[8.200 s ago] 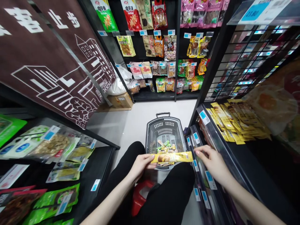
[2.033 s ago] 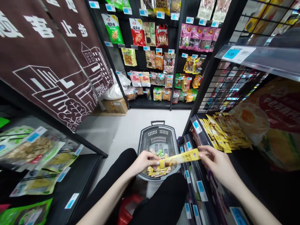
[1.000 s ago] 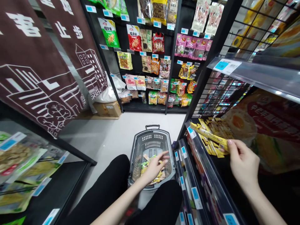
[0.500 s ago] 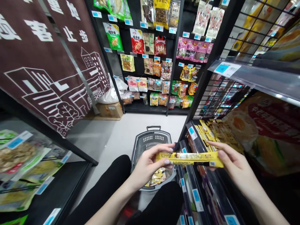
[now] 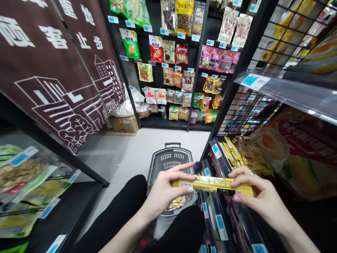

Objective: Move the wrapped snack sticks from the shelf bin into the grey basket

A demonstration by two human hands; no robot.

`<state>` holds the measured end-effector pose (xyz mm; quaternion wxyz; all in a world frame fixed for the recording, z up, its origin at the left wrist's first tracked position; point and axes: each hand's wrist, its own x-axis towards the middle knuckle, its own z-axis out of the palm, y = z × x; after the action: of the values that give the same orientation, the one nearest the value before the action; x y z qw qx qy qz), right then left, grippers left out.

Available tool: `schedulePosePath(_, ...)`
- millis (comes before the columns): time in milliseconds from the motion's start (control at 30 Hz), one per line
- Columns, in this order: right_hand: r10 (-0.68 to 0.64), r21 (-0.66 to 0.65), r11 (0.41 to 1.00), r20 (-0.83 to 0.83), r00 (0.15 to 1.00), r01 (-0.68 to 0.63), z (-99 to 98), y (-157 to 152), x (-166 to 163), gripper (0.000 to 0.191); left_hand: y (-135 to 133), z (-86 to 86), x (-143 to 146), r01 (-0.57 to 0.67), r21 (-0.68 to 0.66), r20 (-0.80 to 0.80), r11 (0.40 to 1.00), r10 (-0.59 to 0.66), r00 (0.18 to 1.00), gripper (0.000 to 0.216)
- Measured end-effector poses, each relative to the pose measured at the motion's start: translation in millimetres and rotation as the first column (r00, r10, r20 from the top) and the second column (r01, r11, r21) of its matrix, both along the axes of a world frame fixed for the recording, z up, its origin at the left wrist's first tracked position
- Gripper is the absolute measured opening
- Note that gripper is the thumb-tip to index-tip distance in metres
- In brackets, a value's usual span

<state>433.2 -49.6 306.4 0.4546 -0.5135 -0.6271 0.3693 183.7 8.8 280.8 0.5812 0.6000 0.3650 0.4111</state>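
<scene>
Between my hands is a long, slim yellow snack packet (image 5: 210, 184), lying nearly level above the right edge of the shopping basket. My left hand (image 5: 164, 188) grips its left end between thumb and fingers. Its right end is pinched by my right hand (image 5: 254, 189), thumb below and fingers on top. Below my left hand stands the grey shopping basket (image 5: 172, 154), with several yellow packets (image 5: 177, 203) in its near end. A pile of similar yellow packets (image 5: 244, 154) fills a shelf bin just beyond my right hand.
Shelf trays with price tags (image 5: 221, 225) run along my right, under a clear shelf lip (image 5: 286, 93). Racks of bagged snacks (image 5: 172, 70) stand ahead. A brown curtain (image 5: 60, 70), a cardboard box (image 5: 125, 124) and a low shelf (image 5: 79, 196) are at left.
My right hand has shifted its hold on the yellow packet, and its fingers now curl over the top. The packet's right end has dipped slightly. My left hand keeps its grip.
</scene>
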Motion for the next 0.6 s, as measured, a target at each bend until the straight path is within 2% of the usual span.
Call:
schedulePosePath(133,0.036,-0.179,0.982,-0.132,0.991,-0.059,-3.6,-2,-3,0.004,-4,0.3,5,-0.019,-0.085,0.048,0.996,0.023,0.999,0.013)
schedulePosePath(233,0.037,-0.211,0.974,-0.209,0.977,-0.082,-7.5,-2,-1,0.003,-5,-0.4,9,-0.014,-0.148,0.096,0.989,0.028,0.995,0.01)
schedulePosePath(333,0.057,-0.204,0.974,-0.223,0.973,-0.103,-8.3,0,3,0.004,-4,-1.8,11,-0.026,-0.15,0.105,0.988,0.042,0.994,0.011)
schedulePosePath(400,0.061,-0.168,0.982,-0.156,0.986,-0.087,-7.5,1,5,0.009,-2,-2.6,11,-0.028,-0.129,0.101,0.991,0.042,0.994,0.011)
schedulePosePath(467,0.008,-0.11,0.994,-0.039,0.999,-0.013,-7.0,1,3,0.017,-1,-3.1,10,-0.031,-0.075,0.061,0.997,0.036,0.997,0.01)
schedulePosePath(600,-0.234,0.039,0.972,0.162,0.959,0.23,-9.5,-1,-10,0.034,-2,-3.1,10,-0.022,0.068,-0.064,0.997,0.026,0.998,0.004)
